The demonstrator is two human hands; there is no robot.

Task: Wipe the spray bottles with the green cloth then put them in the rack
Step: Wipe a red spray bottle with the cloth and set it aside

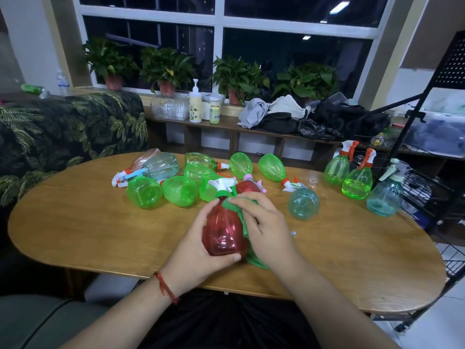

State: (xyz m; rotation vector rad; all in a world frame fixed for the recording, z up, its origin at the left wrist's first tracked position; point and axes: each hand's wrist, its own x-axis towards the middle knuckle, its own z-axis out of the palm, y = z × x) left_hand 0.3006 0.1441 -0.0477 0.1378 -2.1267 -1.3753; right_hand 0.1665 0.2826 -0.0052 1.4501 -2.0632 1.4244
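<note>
The head view shows a long wooden bench (100,235) with round ends and a smooth brown top.

Near the middle of its near edge, the left hand (198,248) grips a red bottle (221,233). The bottle is clear, shiny plastic. It is fat and round at the bottom, has ridges down its sides, and gets thin at the neck. Its bottom points toward the person. A white trigger top (221,185) with a green ring sits on the neck. The thumb curls under the bottom and the fingers wrap the left side.

The right hand (261,222) holds the green cloth (255,261) against the right side of the red bottle. The cloth is soft and crumpled. The fingertips pinch a fold of it by the neck, and a loose end sticks out below the hand. The two hands are close together with the bottle between them.

Toward the far edge, a heap of green bottles (180,190) lies tipped over, all see-through and bulb shaped. A blue-green bottle (303,204) lies on its side to the right of the hands.

At the right end of the bench, three bottles stand up: two bright green ones (336,171) and a pale blue one (385,197). They are just beside the black wire rack (427,197).
</note>
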